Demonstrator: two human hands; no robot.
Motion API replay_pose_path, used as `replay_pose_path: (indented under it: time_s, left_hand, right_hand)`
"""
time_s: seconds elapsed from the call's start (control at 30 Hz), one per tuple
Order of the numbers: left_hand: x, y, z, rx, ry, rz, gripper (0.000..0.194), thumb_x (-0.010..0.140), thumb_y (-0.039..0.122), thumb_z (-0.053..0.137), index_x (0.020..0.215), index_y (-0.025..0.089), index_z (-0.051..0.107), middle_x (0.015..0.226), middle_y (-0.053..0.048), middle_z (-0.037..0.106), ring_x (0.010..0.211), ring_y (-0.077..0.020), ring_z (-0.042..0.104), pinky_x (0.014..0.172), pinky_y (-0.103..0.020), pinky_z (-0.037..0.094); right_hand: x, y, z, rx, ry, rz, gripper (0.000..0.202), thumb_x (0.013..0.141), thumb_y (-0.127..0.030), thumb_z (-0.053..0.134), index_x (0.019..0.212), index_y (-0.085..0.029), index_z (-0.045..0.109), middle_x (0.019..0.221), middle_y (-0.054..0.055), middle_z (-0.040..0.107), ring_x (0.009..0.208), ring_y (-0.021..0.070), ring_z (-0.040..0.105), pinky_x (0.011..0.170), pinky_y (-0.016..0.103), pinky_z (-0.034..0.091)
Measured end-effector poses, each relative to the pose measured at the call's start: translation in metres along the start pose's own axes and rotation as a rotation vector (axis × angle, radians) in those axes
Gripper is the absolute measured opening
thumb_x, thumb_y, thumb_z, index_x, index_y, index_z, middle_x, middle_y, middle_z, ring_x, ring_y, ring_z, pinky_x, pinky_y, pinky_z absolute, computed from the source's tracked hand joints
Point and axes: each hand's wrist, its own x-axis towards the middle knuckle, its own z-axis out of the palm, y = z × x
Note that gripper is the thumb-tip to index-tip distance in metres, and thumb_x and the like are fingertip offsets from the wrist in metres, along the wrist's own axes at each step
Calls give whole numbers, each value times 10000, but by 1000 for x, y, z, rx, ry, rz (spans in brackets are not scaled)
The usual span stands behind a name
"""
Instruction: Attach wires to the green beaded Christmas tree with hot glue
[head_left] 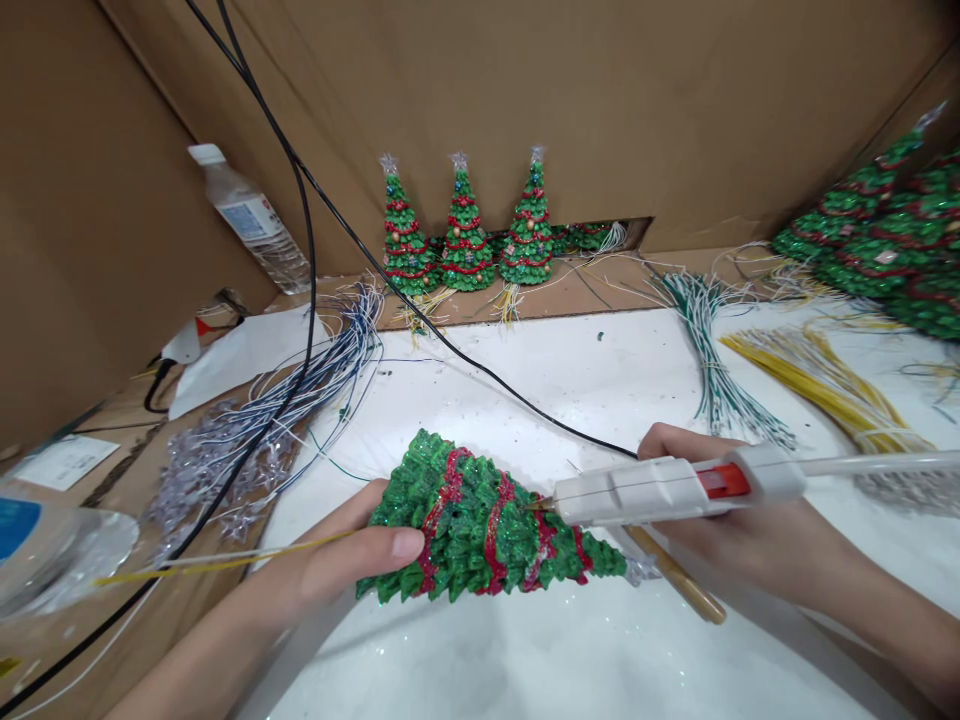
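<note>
- Cardboard walls [450, 80] are enclosing your white work surface [390, 650] at the back and left side.
- Your left hand [330, 570] is pinching the wide end of a green tree figurine [465, 530], with the thumb pressing on its near face and the fingers reaching behind.
- That tree is lying on its side in front of you, over the work surface; its clear star [639, 570] is pointing right.
- Yellow and white wires [187, 567] are extending leftward past your left hand.
- Your right hand [757, 540] is gripping a white glue gun [637, 490]; its fingers are partly hiding behind the body.
- The nozzle [544, 503] is meeting the tree's upper side in view, near a red garland; you cannot tell whether it is touching.
- A tan rod [694, 590] is showing beneath the gun; whether you are holding it cannot be told.
- Three matching trees [466, 240] are standing in a row against the back wall.
- Blue-and-white wires [322, 340] with clear stars are lying at left; green-and-white wires [701, 330] and yellow bundled wires [825, 385] are lying at right.
- A black cable [495, 375] is running across your view towards the gun.
</note>
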Motion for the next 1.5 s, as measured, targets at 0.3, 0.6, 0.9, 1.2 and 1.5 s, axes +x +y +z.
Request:
replay_pose_path:
  time_s: [0.3, 0.6, 0.9, 1.2, 1.5]
  left_hand:
    - [-1, 2, 0, 17, 5, -14, 535, 572, 541, 761, 956, 209, 592, 879, 2, 713, 937, -283, 605, 853, -385, 427]
    - [1, 1, -3, 47, -6, -3, 609, 557, 581, 766, 994, 205, 570, 1012, -27, 710, 1023, -302, 590, 903, -402, 431]
    - [1, -1, -2, 24, -18, 1, 562, 579, 555, 754, 986, 210, 581, 983, -25, 715, 985, -293, 599, 927, -426, 429]
    - [-2, 6, 4, 72, -53, 41, 526, 648, 526, 696, 1021, 164, 616, 1011, -113, 704, 998, -343, 604, 875, -414, 445]
    - [-3, 5, 3, 59, -63, 68, 516, 680, 506, 692, 1051, 163, 589, 992, -83, 720, 975, -312, 627, 876, -408, 449]
  right_hand:
    - [1, -3, -3, -18, 18, 44, 163, 702, -224, 577, 651, -230, 421, 534, -71, 486, 492, 94, 434, 438, 214, 319]
    - [-1, -4, -4, -48, 1, 77, 193, 696, -254, 578, 618, -228, 402, 520, -70, 457, 496, 96, 420, 441, 213, 313]
    - [1, -3, -5, -37, 5, 80, 201, 712, -282, 594, 625, -226, 422, 528, -61, 476, 506, 103, 431, 451, 217, 324]
    - [-2, 0, -7, 34, -33, 108, 227, 729, -340, 604, 632, -224, 435, 537, -48, 471, 511, 113, 436, 445, 223, 341]
    - [-3, -8, 0, 76, -18, 131, 185, 690, -284, 586, 610, -228, 429, 514, -53, 475, 494, 113, 454, 437, 228, 345]
